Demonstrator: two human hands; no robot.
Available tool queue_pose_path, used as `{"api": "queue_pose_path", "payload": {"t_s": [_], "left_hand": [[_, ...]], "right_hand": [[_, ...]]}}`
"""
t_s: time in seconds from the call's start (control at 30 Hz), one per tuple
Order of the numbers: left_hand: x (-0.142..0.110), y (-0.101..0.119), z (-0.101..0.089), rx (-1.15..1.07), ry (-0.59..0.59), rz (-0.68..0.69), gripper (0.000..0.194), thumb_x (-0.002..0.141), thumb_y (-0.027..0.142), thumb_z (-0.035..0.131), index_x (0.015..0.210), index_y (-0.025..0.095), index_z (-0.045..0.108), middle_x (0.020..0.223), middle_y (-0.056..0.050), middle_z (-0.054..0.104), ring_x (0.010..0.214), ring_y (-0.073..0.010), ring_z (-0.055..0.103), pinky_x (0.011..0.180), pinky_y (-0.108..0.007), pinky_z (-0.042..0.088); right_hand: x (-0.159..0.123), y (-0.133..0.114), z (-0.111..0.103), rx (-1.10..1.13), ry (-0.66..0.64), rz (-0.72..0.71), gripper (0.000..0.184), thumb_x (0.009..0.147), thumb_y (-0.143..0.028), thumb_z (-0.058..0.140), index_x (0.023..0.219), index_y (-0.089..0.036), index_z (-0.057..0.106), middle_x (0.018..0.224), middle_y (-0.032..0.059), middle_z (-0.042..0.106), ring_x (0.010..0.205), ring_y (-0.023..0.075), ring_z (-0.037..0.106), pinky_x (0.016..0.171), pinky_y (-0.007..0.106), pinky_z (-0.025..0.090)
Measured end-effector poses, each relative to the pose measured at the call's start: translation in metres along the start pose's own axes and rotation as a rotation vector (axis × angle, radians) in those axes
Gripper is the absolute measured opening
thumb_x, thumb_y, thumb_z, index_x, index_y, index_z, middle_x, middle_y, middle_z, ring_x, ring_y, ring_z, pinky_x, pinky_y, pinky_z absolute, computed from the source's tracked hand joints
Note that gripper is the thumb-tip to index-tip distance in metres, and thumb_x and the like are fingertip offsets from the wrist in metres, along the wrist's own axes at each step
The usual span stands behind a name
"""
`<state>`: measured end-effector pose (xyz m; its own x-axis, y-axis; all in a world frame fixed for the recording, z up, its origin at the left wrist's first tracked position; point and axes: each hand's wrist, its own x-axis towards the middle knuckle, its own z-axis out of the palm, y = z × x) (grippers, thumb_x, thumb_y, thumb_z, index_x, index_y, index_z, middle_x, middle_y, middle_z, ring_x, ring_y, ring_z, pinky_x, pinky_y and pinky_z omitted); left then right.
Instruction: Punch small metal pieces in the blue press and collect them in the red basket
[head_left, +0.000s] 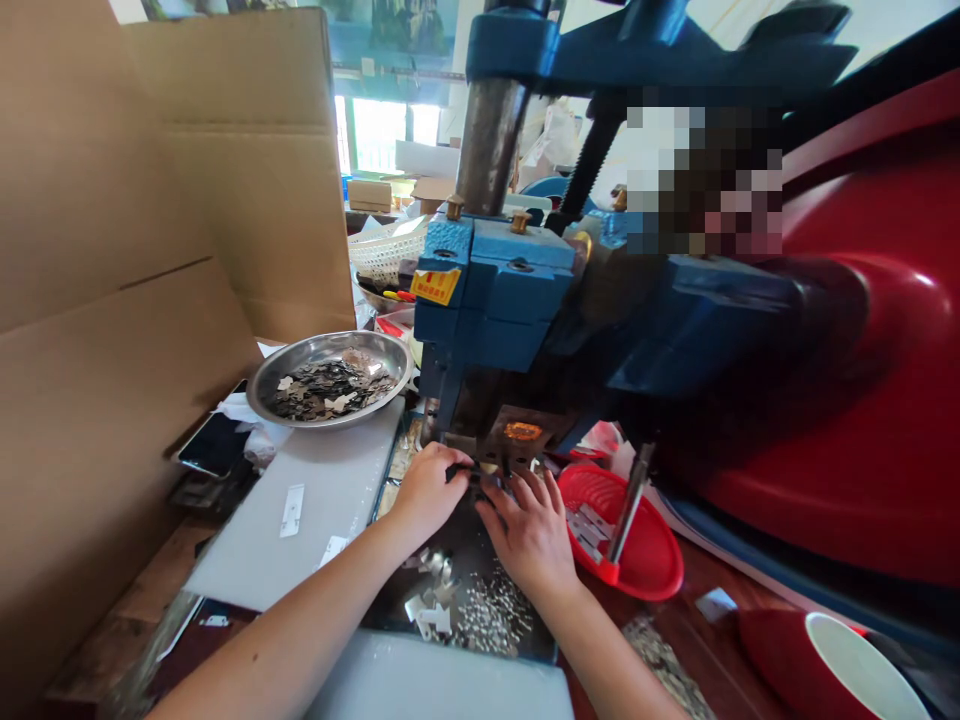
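Note:
Both hands are at the foot of a blue bench press (491, 300), under its head. My left hand (431, 490) is closed in a pinch beside a small dark piece at the tooling; what its fingertips hold is hidden. My right hand (534, 530) lies palm down with fingers apart and stretched towards the tooling, their tips partly hidden. Below the hands, many tiny shiny metal bits (491, 612) and several thin metal plates (433, 612) lie on the dark press base (390, 610).
A steel bowl (405, 365) of flat metal pieces stands left, on a pale board (247, 565). At right, a red plastic basket (660, 575) holds metal plates beside a metal rod (631, 500). Cardboard (247, 200) walls the left side; a big red cover (847, 420) fills the right.

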<state>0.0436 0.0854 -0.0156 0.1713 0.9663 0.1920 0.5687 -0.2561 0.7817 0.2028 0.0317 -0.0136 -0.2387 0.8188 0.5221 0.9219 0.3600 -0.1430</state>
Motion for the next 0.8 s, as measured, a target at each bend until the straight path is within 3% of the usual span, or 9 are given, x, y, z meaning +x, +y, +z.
{"api": "queue_pose_path", "payload": {"t_s": [0.3, 0.43, 0.5, 0.67, 0.73, 0.8], "left_hand": [[0.005, -0.003, 0.008, -0.066, -0.062, 0.037, 0.023, 0.077, 0.010, 0.052, 0.091, 0.019, 0.068, 0.097, -0.004, 0.064, 0.096, -0.0179, 0.058, 0.092, -0.031, 0.044], [0.005, -0.001, 0.006, -0.082, -0.060, 0.010, 0.020, 0.079, 0.015, 0.053, 0.092, 0.020, 0.068, 0.097, -0.005, 0.064, 0.096, -0.0186, 0.059, 0.092, -0.032, 0.044], [0.004, 0.000, 0.000, -0.100, -0.018, -0.014, 0.018, 0.081, 0.021, 0.055, 0.094, 0.020, 0.067, 0.099, -0.005, 0.064, 0.097, -0.0194, 0.058, 0.093, -0.033, 0.044], [-0.014, -0.005, -0.039, -0.119, -0.010, -0.035, 0.022, 0.083, 0.027, 0.051, 0.099, 0.020, 0.065, 0.104, -0.005, 0.063, 0.100, -0.0206, 0.057, 0.092, -0.035, 0.043], [-0.029, -0.013, -0.065, -0.081, -0.069, -0.064, 0.022, 0.083, 0.028, 0.051, 0.098, 0.022, 0.065, 0.104, -0.005, 0.064, 0.100, -0.0216, 0.057, 0.092, -0.035, 0.043], [-0.047, -0.026, -0.091, -0.036, -0.171, -0.128, 0.023, 0.082, 0.031, 0.051, 0.098, 0.023, 0.066, 0.102, -0.005, 0.065, 0.098, -0.0227, 0.058, 0.090, -0.035, 0.043]], "right_hand": [[0.004, -0.001, 0.000, -0.029, -0.034, 0.005, 0.022, 0.087, -0.038, 0.052, 0.100, -0.027, 0.066, 0.104, 0.0051, 0.066, 0.112, 0.0261, 0.049, 0.104, 0.052, 0.028], [-0.006, 0.007, 0.006, 0.184, -0.021, 0.048, 0.029, 0.088, -0.039, 0.048, 0.108, -0.025, 0.062, 0.110, 0.0063, 0.064, 0.112, 0.0255, 0.051, 0.101, 0.052, 0.034], [-0.018, 0.013, 0.005, 0.346, 0.006, 0.175, 0.032, 0.088, -0.041, 0.045, 0.108, -0.022, 0.062, 0.110, 0.0082, 0.064, 0.108, 0.0251, 0.054, 0.097, 0.048, 0.040], [-0.064, 0.028, -0.011, 0.860, 0.090, 0.771, 0.047, 0.087, -0.056, 0.036, 0.104, -0.021, 0.062, 0.094, 0.0090, 0.070, 0.088, 0.0249, 0.065, 0.083, 0.043, 0.051], [-0.081, 0.032, -0.019, 1.017, 0.146, 0.829, 0.054, 0.087, -0.060, 0.030, 0.104, -0.021, 0.063, 0.093, 0.0092, 0.070, 0.089, 0.0256, 0.065, 0.083, 0.043, 0.051], [-0.090, 0.034, -0.025, 1.073, 0.158, 0.798, 0.057, 0.086, -0.062, 0.030, 0.107, -0.021, 0.064, 0.094, 0.0100, 0.070, 0.092, 0.0261, 0.064, 0.084, 0.042, 0.051]]}}
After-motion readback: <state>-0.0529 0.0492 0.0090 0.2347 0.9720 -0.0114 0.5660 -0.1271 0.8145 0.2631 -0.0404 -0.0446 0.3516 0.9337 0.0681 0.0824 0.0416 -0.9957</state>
